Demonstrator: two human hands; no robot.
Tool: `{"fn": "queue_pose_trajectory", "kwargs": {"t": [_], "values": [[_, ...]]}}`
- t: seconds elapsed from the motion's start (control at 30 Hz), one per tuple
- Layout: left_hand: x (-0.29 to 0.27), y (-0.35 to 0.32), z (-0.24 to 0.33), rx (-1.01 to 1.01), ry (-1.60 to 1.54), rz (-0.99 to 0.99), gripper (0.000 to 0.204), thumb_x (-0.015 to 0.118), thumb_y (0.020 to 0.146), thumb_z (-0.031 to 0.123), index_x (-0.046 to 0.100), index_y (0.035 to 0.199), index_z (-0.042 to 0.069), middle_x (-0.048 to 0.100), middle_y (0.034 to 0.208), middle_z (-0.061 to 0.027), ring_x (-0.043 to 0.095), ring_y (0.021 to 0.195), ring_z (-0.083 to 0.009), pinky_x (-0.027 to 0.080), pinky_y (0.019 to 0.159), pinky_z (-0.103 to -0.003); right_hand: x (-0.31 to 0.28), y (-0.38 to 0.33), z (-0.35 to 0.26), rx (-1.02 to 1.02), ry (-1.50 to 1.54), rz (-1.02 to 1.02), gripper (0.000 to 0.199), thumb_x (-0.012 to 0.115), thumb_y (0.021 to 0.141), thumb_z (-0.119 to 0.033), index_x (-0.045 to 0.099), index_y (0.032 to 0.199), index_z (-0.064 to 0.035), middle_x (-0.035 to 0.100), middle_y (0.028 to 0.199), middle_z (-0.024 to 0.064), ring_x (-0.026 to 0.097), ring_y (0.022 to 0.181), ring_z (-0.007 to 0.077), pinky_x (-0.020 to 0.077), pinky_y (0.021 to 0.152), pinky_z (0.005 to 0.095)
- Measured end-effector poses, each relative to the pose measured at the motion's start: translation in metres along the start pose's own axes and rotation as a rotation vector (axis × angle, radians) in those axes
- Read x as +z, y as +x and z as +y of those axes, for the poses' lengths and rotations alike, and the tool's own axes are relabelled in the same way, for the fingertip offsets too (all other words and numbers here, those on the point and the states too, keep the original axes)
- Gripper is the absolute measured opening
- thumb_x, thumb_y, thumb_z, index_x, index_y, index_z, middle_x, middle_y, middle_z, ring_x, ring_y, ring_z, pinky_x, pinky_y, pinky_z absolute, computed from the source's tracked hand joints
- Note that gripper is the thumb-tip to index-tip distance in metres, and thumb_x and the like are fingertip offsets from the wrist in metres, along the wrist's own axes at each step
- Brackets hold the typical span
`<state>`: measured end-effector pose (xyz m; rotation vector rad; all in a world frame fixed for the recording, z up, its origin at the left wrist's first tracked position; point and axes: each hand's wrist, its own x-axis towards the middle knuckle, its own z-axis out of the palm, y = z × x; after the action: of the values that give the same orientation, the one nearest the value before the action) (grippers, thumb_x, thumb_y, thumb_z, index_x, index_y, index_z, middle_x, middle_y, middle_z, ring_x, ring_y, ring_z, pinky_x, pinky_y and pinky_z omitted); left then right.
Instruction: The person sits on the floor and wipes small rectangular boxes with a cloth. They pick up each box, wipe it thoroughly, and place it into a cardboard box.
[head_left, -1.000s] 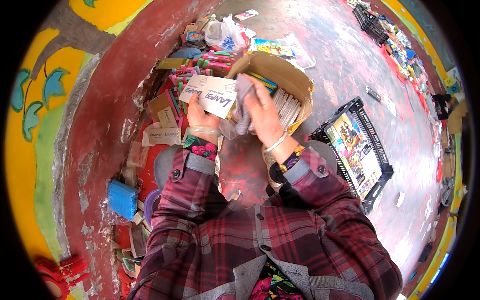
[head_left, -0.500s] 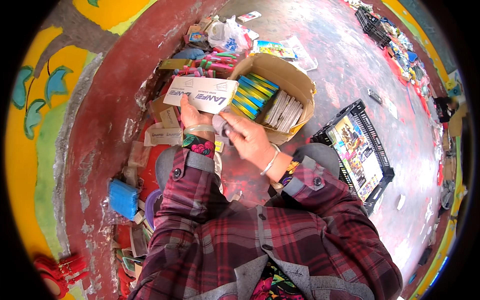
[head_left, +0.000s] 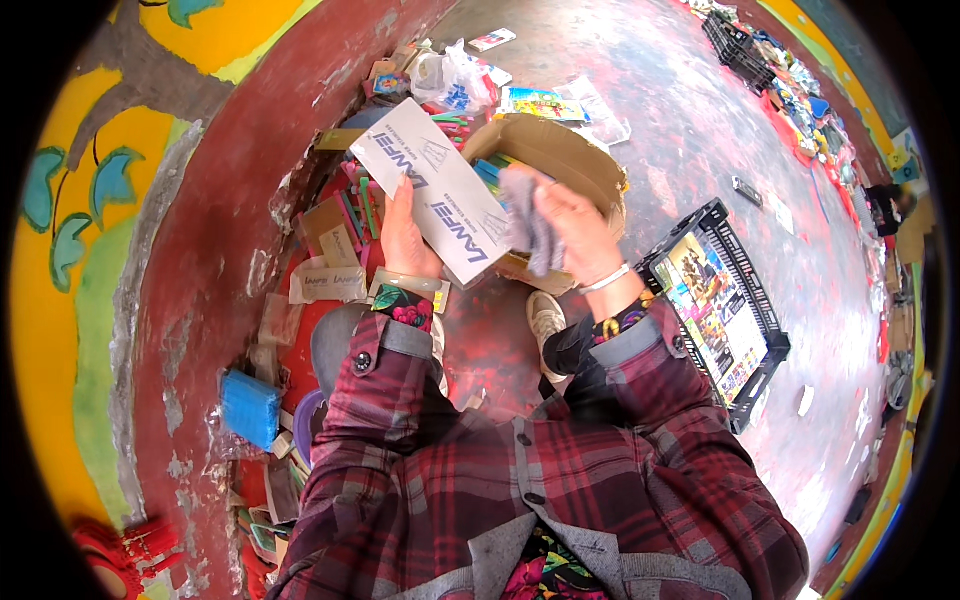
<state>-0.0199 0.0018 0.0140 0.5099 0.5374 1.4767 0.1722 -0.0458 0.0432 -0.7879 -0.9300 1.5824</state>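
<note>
A long white cardboard box (head_left: 432, 190) with dark printing is tilted in front of me, its upper end pointing away to the left. My left hand (head_left: 408, 238) grips it from the left side, thumb lying on the printed face. In my right hand (head_left: 582, 232) a crumpled grey cloth (head_left: 532, 222) is held close against the box's lower right end; whether it touches is hard to tell. Behind the box stands an open brown carton (head_left: 570, 150), now mostly covered by the box and my right hand.
A black plastic crate (head_left: 728, 310) with a printed sheet lies to the right. Plastic bags (head_left: 450, 78), a blue packet (head_left: 250, 408) and small cardboard boxes (head_left: 333, 284) lie along the red wall at left. Another black crate (head_left: 738, 50) stands far right.
The white box has swung from nearly level to a steep slant, its printed face turned more toward me. My right hand has moved right with the cloth, to the box's end.
</note>
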Motion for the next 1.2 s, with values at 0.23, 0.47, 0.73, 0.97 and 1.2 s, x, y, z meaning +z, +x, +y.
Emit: {"fn": "queue_pose_trajectory", "kwargs": {"t": [0.23,0.47,0.73,0.97,1.2], "values": [[0.004,-0.007,-0.012,0.011,0.139,-0.049,0.039,0.050,0.096,0.019,0.039,0.131,0.007,0.054,0.120,-0.0089,0.055,0.109,-0.0221,0.045,0.093,-0.037,0.023,-0.003,0.026,-0.148,-0.740,0.149,0.053,0.057,0.088,-0.009,0.039,0.138,-0.0125,0.059,0.110,0.0183,0.059,0.101,0.0279,0.0435,0.089,0.0311],[0.006,-0.026,-0.028,-0.098,0.375,-0.306,0.044,0.055,0.094,0.013,0.038,0.134,0.008,0.054,0.118,-0.0041,0.050,0.106,-0.0117,0.042,0.092,-0.029,0.011,0.005,0.015,-0.427,-0.777,0.291,0.054,0.055,0.090,-0.011,0.034,0.138,-0.0014,0.055,0.119,0.0201,0.056,0.109,0.0256,0.0418,0.093,0.0306],[0.005,-0.028,-0.032,-0.066,0.615,-0.584,0.043,0.052,0.094,0.007,0.038,0.135,0.005,0.054,0.121,-0.0042,0.049,0.110,-0.0115,0.040,0.095,-0.029,-0.007,0.004,-0.012,-0.458,-0.311,0.232,0.049,0.056,0.091,-0.010,0.040,0.137,-0.0028,0.053,0.121,0.0066,0.048,0.109,0.0118,0.0385,0.095,0.0245],[0.000,-0.022,-0.026,-0.115,0.776,-0.633,0.039,0.054,0.093,0.009,0.043,0.129,0.003,0.058,0.114,-0.0078,0.053,0.104,-0.0133,0.043,0.090,-0.029,-0.021,0.003,-0.027,-0.694,-1.123,0.110,0.050,0.059,0.083,-0.008,0.047,0.131,-0.0056,0.057,0.117,0.0122,0.056,0.105,0.0278,0.0434,0.091,0.0349],[-0.009,-0.021,-0.033,-0.107,1.205,-0.789,0.027,0.059,0.089,0.010,0.052,0.114,0.000,0.064,0.096,-0.0115,0.059,0.089,-0.0156,0.047,0.079,-0.032,-0.012,-0.004,-0.017,-0.488,-1.407,-0.141,0.053,0.061,0.081,-0.011,0.048,0.132,-0.0134,0.057,0.107,0.0154,0.055,0.101,0.0337,0.0426,0.090,0.0396]]}}
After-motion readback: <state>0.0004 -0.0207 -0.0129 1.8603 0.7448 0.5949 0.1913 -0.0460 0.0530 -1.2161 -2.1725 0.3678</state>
